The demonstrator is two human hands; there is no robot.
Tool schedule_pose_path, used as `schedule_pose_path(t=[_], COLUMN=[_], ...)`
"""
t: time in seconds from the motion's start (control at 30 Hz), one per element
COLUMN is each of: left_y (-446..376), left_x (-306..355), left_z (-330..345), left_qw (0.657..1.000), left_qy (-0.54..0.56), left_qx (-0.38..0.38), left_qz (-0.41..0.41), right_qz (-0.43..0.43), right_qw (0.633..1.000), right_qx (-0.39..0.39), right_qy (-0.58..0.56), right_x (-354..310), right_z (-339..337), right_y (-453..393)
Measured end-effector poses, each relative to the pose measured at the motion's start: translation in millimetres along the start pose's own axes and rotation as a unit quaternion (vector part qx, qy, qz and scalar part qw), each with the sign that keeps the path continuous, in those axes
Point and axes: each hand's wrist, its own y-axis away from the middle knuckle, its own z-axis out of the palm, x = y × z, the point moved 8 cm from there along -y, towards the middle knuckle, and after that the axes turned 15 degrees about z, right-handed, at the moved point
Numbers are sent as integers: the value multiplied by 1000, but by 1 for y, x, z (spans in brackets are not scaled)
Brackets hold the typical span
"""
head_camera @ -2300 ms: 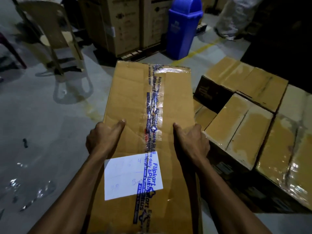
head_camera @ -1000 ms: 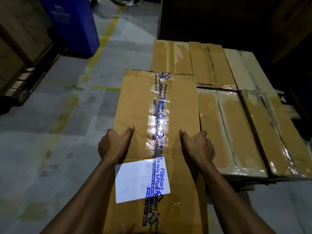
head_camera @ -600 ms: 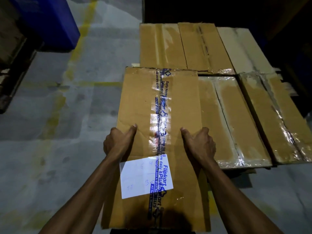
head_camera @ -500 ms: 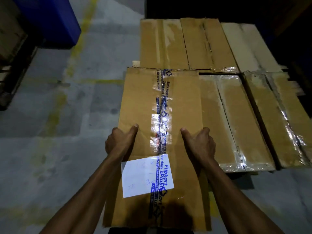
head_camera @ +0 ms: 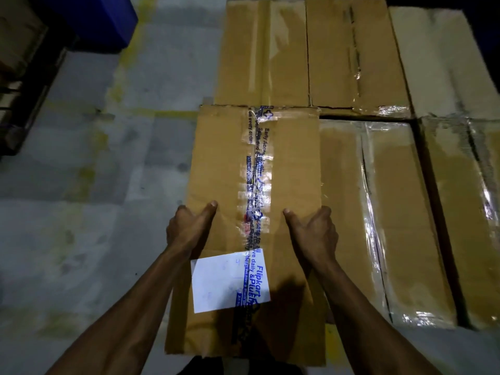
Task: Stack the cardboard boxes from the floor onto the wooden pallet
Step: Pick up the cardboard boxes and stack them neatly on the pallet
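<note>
I carry a long cardboard box (head_camera: 221, 163) with blue printed tape down its middle and a white label near me. My left hand (head_camera: 189, 228) grips its left side, thumb lying on top. My right hand (head_camera: 313, 234) grips its right side the same way. The box hangs at the left end of a layer of several stacked cardboard boxes (head_camera: 389, 212); its far end reaches the back row (head_camera: 259, 50) and its right edge lies next to the nearest stacked box. The wooden pallet is hidden beneath the boxes.
Grey concrete floor (head_camera: 89, 212) with faded yellow lines spreads to the left. A blue bin (head_camera: 102, 20) stands at the far left, with another pallet (head_camera: 24, 85) carrying large cartons beside it. Darkness lies beyond the stack at the top right.
I have turned from the floor boxes toward the stack and stepped closer. The carried box has come down beside the left end of the layer. Both hands keep the same grip.
</note>
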Motion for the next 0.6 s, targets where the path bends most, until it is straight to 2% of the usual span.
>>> schedule_pose_path(t=[0.2,0.4,0.6], left_y=[-24,-39,-50], left_x=[-4,-21,-20], left_z=[22,46,57], left_qw=[999,998,999], left_qy=[13,17,24], left_qx=[-24,-47,-31], left_qz=[-25,-38,-32], right_qz=[-54,-81,-80], right_qw=[995,992,991], right_qx=[48,18,18], right_qy=[66,94,108], right_x=[-5,4,14], right_z=[11,36,52], right_y=[-27,-43,-59])
